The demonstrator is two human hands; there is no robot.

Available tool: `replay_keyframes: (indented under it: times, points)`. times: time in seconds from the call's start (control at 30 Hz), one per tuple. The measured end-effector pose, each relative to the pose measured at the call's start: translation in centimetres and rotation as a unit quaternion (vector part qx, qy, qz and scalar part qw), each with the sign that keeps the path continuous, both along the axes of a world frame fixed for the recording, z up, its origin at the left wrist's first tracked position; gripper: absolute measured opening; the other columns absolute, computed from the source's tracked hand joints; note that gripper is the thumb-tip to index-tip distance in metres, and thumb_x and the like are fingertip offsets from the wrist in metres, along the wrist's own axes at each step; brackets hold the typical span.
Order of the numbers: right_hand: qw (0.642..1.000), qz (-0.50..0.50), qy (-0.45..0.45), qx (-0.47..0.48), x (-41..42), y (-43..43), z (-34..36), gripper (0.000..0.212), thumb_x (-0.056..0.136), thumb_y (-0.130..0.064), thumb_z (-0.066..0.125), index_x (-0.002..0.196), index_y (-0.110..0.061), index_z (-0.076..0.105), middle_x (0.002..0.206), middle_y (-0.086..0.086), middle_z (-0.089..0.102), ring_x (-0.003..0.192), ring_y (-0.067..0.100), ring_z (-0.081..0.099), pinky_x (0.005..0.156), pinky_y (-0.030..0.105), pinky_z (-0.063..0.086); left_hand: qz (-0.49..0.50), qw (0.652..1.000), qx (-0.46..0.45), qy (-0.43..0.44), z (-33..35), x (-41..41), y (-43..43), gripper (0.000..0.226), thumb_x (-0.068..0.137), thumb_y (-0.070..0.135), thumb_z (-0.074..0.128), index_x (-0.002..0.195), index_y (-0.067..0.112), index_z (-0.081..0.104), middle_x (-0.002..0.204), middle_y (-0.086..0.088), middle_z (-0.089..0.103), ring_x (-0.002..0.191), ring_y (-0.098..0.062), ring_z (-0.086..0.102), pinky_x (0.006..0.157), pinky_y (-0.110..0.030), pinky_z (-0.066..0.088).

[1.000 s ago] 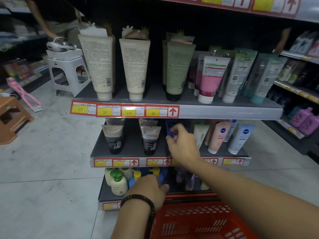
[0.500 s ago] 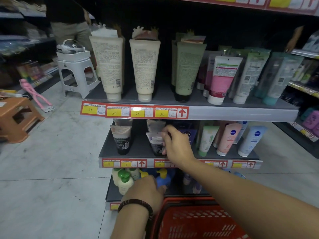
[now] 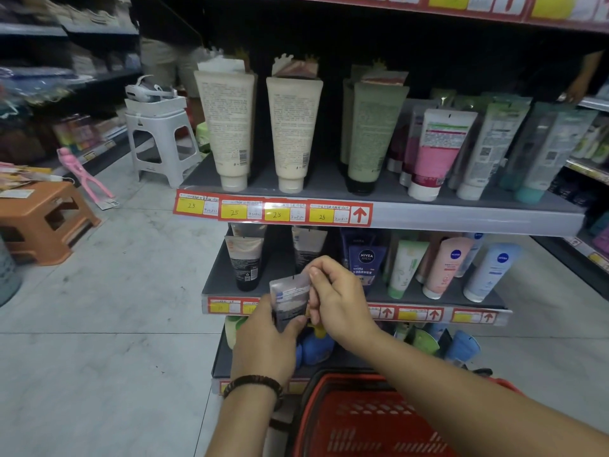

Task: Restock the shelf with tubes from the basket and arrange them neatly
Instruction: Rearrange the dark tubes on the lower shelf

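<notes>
grey tube pinched low by left grip, high by right grip, in front of shelf lip

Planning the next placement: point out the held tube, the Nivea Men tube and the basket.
held tube (image 3: 290, 300): head view, middle of its grey face.
Nivea Men tube (image 3: 365, 262): head view, its dark blue front label.
basket (image 3: 362, 422): head view, its red perforated near wall.

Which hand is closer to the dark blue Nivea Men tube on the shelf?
Right. The right hand is just in front of the Nivea Men tube, pinching a grey tube. The left hand holds that tube lower, further left.
</notes>
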State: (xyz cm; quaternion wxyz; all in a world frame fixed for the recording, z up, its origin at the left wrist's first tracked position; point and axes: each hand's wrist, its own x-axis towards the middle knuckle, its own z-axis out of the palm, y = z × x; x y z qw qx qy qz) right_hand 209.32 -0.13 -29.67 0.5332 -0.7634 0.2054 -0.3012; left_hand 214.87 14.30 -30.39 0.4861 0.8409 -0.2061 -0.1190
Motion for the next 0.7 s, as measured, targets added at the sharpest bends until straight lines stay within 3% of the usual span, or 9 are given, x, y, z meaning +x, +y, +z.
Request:
replay_keyframes:
  times: [0.13, 0.2, 0.27, 0.37, 0.47, 0.6, 0.7]
  points:
    - [0.991, -0.080, 0.066, 0.083, 2.4, -2.1, -1.8, 0.026, 0.119, -0.021, 0.042, 0.135, -0.021, 0.063, 0.086, 0.018, 0.073, 0.056, 0.029, 0.068, 0.062, 0.053, 0.063, -0.004, 0.991, 0.131, -0.004, -1.0, 1.0, 1.4, 0.034, 0.087, 0.042, 0.087, 0.113, 0.039, 0.065, 0.106, 0.011, 0.073, 0.092, -0.020, 0.068, 0.080, -0.034, 0.055]
    - [0.974, -0.098, 0.082, 0.186, 3.8, -3.1, -2.1, 0.037, 0.120, -0.019, 0.041, 0.156, -0.017, 0.047, 0.102, 0.020, 0.075, 0.058, 0.031, 0.075, 0.057, 0.047, 0.065, -0.024, 0.985, 0.167, 0.022, -1.1, 1.2, 2.2, 0.030, 0.082, 0.036, 0.089, 0.100, 0.041, 0.065, 0.099, 0.013, 0.073, 0.089, -0.019, 0.071, 0.082, -0.036, 0.060]
    - [0.954, -0.105, 0.084, 0.267, 5.0, -3.7, -2.4, 0.050, 0.120, -0.018, 0.040, 0.169, -0.025, 0.031, 0.118, 0.023, 0.074, 0.061, 0.032, 0.080, 0.052, 0.041, 0.065, -0.054, 0.975, 0.207, 0.053, -1.3, 1.4, 2.9, 0.034, 0.079, 0.030, 0.090, 0.096, 0.046, 0.065, 0.096, 0.014, 0.074, 0.091, -0.017, 0.073, 0.088, -0.039, 0.063]
    - [0.949, -0.114, 0.097, 0.277, 6.6, -4.5, -3.1, 0.057, 0.119, -0.018, 0.044, 0.171, -0.032, 0.024, 0.132, 0.024, 0.070, 0.068, 0.036, 0.083, 0.062, 0.048, 0.069, -0.096, 0.954, 0.271, 0.086, -1.6, 1.6, 4.0, 0.042, 0.076, 0.028, 0.091, 0.104, 0.047, 0.067, 0.100, 0.015, 0.074, 0.096, -0.016, 0.074, 0.096, -0.040, 0.064]
    - [0.956, -0.125, 0.109, 0.242, 7.4, -4.8, -3.2, 0.059, 0.118, -0.018, 0.048, 0.171, -0.035, 0.027, 0.133, 0.017, 0.068, 0.070, 0.034, 0.084, 0.074, 0.054, 0.070, -0.109, 0.942, 0.307, 0.075, -2.0, 2.2, 4.7, 0.043, 0.076, 0.031, 0.091, 0.112, 0.042, 0.071, 0.102, 0.015, 0.074, 0.096, -0.013, 0.074, 0.095, -0.037, 0.065]
    - [0.958, -0.138, 0.108, 0.228, 8.1, -4.6, -3.5, 0.057, 0.117, -0.015, 0.049, 0.168, -0.038, 0.036, 0.135, 0.015, 0.069, 0.068, 0.032, 0.083, 0.072, 0.052, 0.070, -0.102, 0.944, 0.307, 0.064, -2.0, 2.8, 4.8, 0.042, 0.079, 0.036, 0.091, 0.114, 0.043, 0.070, 0.107, 0.014, 0.076, 0.099, -0.014, 0.073, 0.098, -0.037, 0.063]
    - [0.959, -0.149, 0.106, 0.217, 8.3, -4.4, -3.7, 0.050, 0.116, -0.016, 0.050, 0.161, -0.037, 0.044, 0.134, 0.016, 0.071, 0.065, 0.031, 0.083, 0.063, 0.044, 0.069, -0.105, 0.948, 0.293, 0.068, -2.0, 2.4, 4.5, 0.044, 0.081, 0.031, 0.087, 0.117, 0.046, 0.068, 0.108, 0.013, 0.077, 0.100, -0.016, 0.074, 0.098, -0.039, 0.064]
